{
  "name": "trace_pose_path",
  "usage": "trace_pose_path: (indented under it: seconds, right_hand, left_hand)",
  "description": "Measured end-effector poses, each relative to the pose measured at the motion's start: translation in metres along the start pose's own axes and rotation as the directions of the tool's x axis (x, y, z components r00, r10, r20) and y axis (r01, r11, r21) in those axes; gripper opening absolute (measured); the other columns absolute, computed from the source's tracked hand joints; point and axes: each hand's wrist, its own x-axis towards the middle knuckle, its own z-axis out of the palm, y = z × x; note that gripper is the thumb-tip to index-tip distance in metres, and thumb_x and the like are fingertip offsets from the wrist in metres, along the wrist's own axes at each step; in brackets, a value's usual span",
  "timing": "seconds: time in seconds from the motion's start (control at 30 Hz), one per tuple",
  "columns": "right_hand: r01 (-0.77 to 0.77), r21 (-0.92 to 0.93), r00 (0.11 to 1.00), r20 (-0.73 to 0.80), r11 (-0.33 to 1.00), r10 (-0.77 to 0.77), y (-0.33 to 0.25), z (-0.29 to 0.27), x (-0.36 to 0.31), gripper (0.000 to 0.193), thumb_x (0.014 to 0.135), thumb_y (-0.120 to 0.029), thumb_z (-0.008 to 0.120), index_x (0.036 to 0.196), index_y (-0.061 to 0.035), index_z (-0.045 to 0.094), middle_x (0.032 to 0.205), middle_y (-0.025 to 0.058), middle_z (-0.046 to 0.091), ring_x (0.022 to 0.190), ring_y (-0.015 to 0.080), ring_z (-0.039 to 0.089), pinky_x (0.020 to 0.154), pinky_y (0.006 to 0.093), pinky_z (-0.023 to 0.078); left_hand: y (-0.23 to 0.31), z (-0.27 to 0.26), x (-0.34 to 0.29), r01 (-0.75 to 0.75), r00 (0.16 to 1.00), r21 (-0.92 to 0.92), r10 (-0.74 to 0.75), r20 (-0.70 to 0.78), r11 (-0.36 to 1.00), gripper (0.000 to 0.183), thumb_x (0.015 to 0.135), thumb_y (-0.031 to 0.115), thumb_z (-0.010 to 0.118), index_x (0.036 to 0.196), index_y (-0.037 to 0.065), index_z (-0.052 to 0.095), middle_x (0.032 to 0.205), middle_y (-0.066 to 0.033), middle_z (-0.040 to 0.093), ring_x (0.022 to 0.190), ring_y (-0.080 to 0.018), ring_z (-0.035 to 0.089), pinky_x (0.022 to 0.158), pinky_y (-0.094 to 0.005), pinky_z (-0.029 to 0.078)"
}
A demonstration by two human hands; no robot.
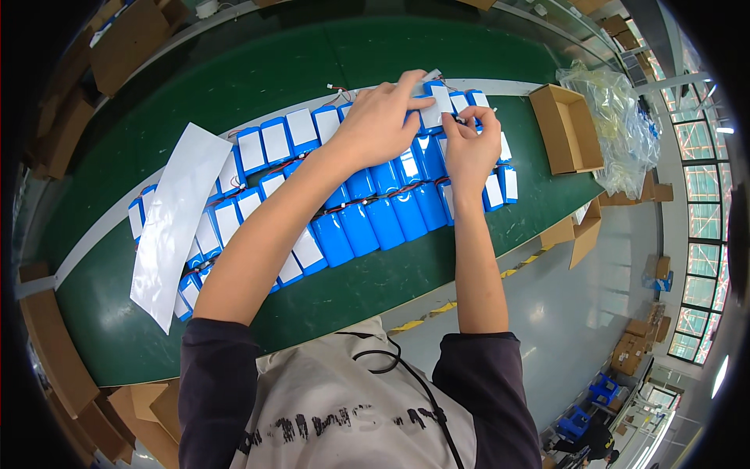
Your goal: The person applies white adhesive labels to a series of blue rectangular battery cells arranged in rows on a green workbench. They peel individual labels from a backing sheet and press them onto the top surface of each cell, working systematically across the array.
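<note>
Rows of blue battery packs (pixel 386 223), many with white pads on their faces, lie side by side on a green worktable, with thin red and black wires between the rows. My left hand (pixel 379 121) is over the far row, fingers stretched and apart, its fingertips beside a pack with a white pad (pixel 440 99). Close to its right, my right hand (pixel 475 148) pinches thumb and fingers together at that pack's edge. A small dark bit shows at the fingertips, too small to name. A glossy white sheet (pixel 181 227) lies across the packs at the left end.
An open cardboard box (pixel 564 129) stands at the table's right end, beside crumpled clear plastic (pixel 613 125). More cardboard boxes (pixel 144 418) are below the left edge. A white strip (pixel 101 223) runs along the green table (pixel 375 285). Yellow-black tape (pixel 426 313) marks the floor.
</note>
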Motion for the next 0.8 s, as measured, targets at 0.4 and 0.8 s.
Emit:
trace_pose_path:
  seconds: [0.4, 0.8]
  right_hand:
    - [0.468, -0.225, 0.877, 0.240, 0.854, -0.417, -0.011, -0.003, -0.008, 0.016, 0.091, -0.001, 0.067, 0.107, -0.0009, 0.068, 0.102, 0.0176, 0.073, 0.093, 0.0356, 0.071, 0.092, 0.0491, 0.054]
    - [-0.019, 0.100, 0.912, 0.408, 0.995, -0.024, -0.041, -0.027, 0.008, 0.017, 0.092, -0.019, 0.076, 0.098, -0.0037, 0.076, 0.097, 0.0107, 0.066, 0.095, 0.0314, 0.058, 0.091, 0.0413, 0.046]
  left_hand:
    - [0.007, 0.008, 0.001, -0.020, 0.994, 0.100, 0.009, 0.108, 0.995, 0.061, 0.092, 0.008, 0.061, 0.151, 0.007, 0.045, 0.115, -0.0162, 0.076, 0.111, -0.0397, 0.068, 0.105, -0.0487, 0.051]
    - [-0.007, -0.036, 0.005, 0.195, 0.971, -0.247, -0.153, 0.182, 0.949, 0.033, 0.109, 0.030, 0.053, 0.122, 0.003, 0.066, 0.120, -0.0129, 0.061, 0.125, -0.0321, 0.053, 0.107, -0.0407, 0.044]
